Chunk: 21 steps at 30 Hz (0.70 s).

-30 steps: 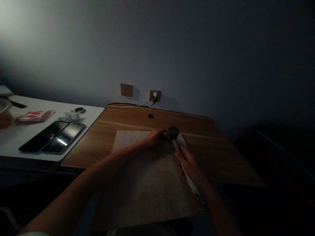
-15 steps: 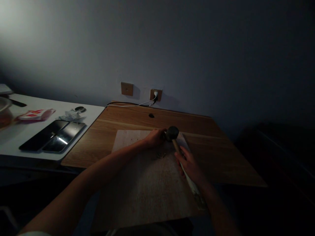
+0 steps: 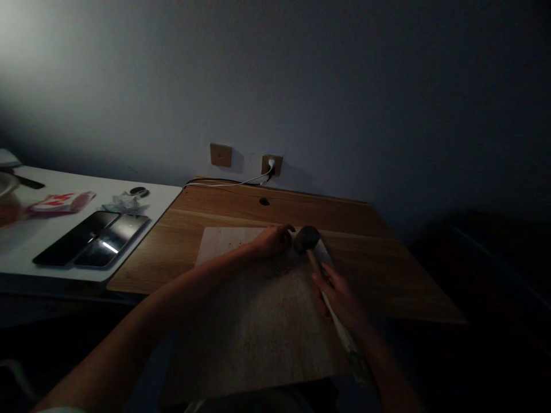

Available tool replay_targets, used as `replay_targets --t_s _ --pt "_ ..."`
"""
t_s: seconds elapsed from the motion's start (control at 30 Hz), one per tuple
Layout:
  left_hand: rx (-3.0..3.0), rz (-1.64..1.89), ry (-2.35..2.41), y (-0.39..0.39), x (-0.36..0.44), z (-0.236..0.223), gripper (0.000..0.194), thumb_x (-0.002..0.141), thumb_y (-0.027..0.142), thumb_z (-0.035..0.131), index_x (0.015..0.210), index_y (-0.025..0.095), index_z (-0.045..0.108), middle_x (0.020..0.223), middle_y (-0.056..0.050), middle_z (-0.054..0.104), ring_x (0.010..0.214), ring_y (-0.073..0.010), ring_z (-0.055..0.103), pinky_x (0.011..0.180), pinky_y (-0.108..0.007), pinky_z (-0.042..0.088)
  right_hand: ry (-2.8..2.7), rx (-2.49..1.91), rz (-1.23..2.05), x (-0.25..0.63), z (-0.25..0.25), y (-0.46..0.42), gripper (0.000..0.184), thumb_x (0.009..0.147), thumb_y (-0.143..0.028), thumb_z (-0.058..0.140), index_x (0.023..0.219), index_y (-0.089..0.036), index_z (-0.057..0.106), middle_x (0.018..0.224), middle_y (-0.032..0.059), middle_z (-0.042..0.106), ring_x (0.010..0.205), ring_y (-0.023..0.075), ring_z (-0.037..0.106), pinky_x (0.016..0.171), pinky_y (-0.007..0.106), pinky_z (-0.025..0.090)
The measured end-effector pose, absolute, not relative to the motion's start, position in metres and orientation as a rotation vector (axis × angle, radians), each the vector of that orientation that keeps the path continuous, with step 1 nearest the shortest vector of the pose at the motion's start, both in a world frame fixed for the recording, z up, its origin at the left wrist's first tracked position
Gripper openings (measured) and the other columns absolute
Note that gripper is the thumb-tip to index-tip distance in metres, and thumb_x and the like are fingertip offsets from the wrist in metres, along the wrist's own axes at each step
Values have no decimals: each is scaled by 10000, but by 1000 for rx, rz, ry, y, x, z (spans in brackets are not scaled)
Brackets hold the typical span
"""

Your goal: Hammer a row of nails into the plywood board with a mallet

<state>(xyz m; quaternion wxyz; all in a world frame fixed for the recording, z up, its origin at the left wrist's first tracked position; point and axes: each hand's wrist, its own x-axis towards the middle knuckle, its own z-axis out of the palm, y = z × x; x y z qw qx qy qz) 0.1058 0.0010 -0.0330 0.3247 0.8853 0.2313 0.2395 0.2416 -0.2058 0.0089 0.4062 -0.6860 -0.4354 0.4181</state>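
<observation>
Dim room. Wooden desk (image 3: pixel 365 229) fills the middle of the frame, with a pale board (image 3: pixel 258 327) lying flat on it at lower centre. A white table (image 3: pixel 163 198) butts against the desk at the left edge of the frame; on it lie two dark phones (image 3: pixel 92 239) side by side, a red and white packet (image 3: pixel 60 202) and some crumpled wrappers (image 3: pixel 123 202). On the wall at upper centre are two sockets (image 3: pixel 246 159); a white cable (image 3: pixel 232 184) runs from the right one along the back of the desk. Nothing lies between my hands and the board.

My right hand (image 3: pixel 340 295) is at lower right of centre, fingers wrapped closed around the wooden handle of the mallet (image 3: pixel 310 248). The handle slants up and left, and the dark head sits over the far edge of the board, just right of my left hand. Cannot tell if the head touches the board.

My left hand (image 3: pixel 272 239) rests on the board's far edge, forearm stretched from the lower left, fingers curled loosely. Whether they pinch anything is too dark to tell.
</observation>
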Motion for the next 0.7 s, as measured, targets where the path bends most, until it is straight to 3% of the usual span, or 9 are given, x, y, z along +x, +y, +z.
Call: replay_targets --t_s 0.17,0.27,0.37,0.47,0.6,0.7 --pt "2578 571 669 -19 93 -5 332 761 279 689 1061 161 613 1092 -90 616 840 -178 636 744 -282 505 -1011 -1795 1099 249 3 -228 480 827 -553 562 1161 -210 531 529 -98 456 346 93 416 315 198 314" --pt "2855 328 542 -47 84 11 342 746 384 715 999 167 638 1005 -104 640 864 -245 648 795 -350 501 -945 -1838 1096 252 -4 -233 584 801 -566 575 1248 -197 504 560 -89 487 345 96 433 309 198 318" --pt "3029 252 423 -70 83 14 354 759 371 704 1035 158 648 960 -138 674 933 -307 651 844 -402 485 -903 -1842 1105 252 -7 -233 592 781 -571 590 1233 -196 521 569 -82 494 341 91 427 307 200 319" --pt "3060 247 429 -77 87 10 256 809 249 636 1046 154 658 909 -139 700 881 -287 669 831 -392 481 -880 -1827 1126 251 -7 -233 580 773 -569 604 1222 -208 527 563 -82 494 341 92 429 306 198 313" --pt "2866 269 461 -59 87 11 87 787 179 628 851 172 686 827 -94 706 782 -233 668 761 -329 487 -885 -1780 1148 252 -8 -233 589 782 -569 602 1232 -205 496 561 -92 478 339 91 418 301 200 314" --pt "2595 371 475 -32 80 14 148 737 134 642 874 171 687 833 -43 706 744 -167 652 694 -247 478 -904 -1763 1147 253 -10 -233 540 791 -566 601 1179 -202 511 562 -93 471 343 85 410 304 201 317"
